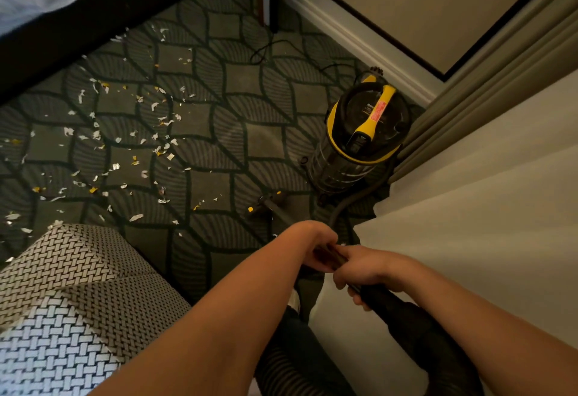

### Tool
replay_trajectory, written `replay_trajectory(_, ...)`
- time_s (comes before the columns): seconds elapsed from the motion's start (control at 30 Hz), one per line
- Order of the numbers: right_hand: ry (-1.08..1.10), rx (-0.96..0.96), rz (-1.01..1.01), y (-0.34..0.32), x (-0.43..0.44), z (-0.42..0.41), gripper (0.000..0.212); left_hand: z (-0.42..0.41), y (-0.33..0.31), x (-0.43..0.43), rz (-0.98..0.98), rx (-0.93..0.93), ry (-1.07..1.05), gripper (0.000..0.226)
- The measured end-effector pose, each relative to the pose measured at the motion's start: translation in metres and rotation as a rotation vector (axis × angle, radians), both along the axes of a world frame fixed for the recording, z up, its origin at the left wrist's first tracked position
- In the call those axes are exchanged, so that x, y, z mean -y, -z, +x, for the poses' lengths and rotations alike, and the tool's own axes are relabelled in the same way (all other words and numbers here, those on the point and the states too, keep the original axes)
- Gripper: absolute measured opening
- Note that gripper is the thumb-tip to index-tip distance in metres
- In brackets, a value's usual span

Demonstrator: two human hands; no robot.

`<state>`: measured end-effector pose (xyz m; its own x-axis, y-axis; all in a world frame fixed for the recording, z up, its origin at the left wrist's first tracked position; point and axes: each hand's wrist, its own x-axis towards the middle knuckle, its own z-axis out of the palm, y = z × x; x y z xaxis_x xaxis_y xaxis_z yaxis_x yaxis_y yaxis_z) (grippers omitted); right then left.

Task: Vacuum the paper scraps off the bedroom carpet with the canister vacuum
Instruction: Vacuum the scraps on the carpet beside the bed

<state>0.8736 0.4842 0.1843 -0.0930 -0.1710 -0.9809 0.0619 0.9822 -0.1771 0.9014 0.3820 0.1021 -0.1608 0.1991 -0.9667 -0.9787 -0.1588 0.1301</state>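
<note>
Left hand (312, 244) and right hand (364, 273) both grip the wand (333, 256). Nozzle (269, 203) rests on carpet (237, 98), right of the scattered scraps (125, 133). Canister (362, 133) stands upright near the baseboard (359, 39).

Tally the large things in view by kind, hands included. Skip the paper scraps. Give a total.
Hands: 2 (left hand, right hand, both gripping the wand)
Canister vacuum: 1
Wand: 1
Bed: 1
Woven-pattern seat: 1
Total: 6
</note>
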Motion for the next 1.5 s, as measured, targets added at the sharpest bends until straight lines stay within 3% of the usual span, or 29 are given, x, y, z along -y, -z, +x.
replay_trajectory(0.27, 0.027, -0.074, -0.112, -0.001, 0.049, -0.012, 0.057, -0.019, -0.017, 0.047, -0.133, -0.085, -0.043, 0.032)
replay_trajectory(0.43, 0.026, -0.129, -0.216, 0.003, 0.090, -0.020, 0.041, -0.026, -0.014, 0.089, -0.270, -0.157, -0.148, 0.036)
replay_trajectory(0.83, -0.031, -0.288, -0.438, 0.026, 0.201, -0.084, 0.036, -0.079, -0.010, 0.204, -0.525, -0.222, -0.415, 0.009)
replay_trajectory(0.93, -0.064, -0.319, -0.430, 0.028, 0.237, -0.122, 0.025, -0.110, -0.012, 0.236, -0.555, -0.240, -0.532, 0.029)
replay_trajectory(1.07, -0.103, -0.339, -0.359, 0.026, 0.285, -0.173, 0.025, -0.156, -0.017, 0.281, -0.622, -0.223, -0.615, 0.032)
replay_trajectory(1.33, -0.137, -0.351, -0.399, 0.016, 0.384, -0.241, 0.007, -0.224, -0.019, 0.377, -0.734, -0.233, -0.674, 0.037)
replay_trajectory(1.5, -0.099, -0.332, -0.407, 0.025, 0.458, -0.275, 0.017, -0.255, -0.014, 0.450, -0.776, -0.223, -0.636, 0.038)
